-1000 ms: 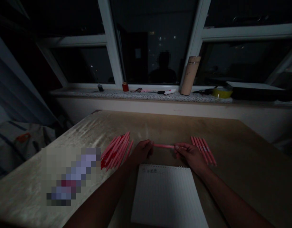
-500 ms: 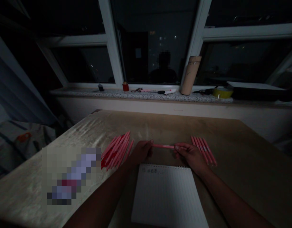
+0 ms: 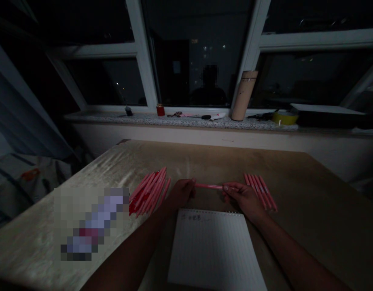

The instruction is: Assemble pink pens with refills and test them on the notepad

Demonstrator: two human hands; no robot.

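A slim pink pen is stretched level between my two hands, above the top edge of a spiral notebook. My left hand pinches its left end, and my right hand is closed around the right end, with thumb and fingers pressed together. Left of my left hand lies a heap of similar pink pens with some red material among them. Beside my right hand, several pink pens lie side by side in a slanted row. Faint handwriting shows at the top of the lined page.
A blurred-out bluish object lies on the table's left side. Behind the tabletop, a stone windowsill carries a cardboard tube, a yellow tape roll, a small red jar and small odds and ends.
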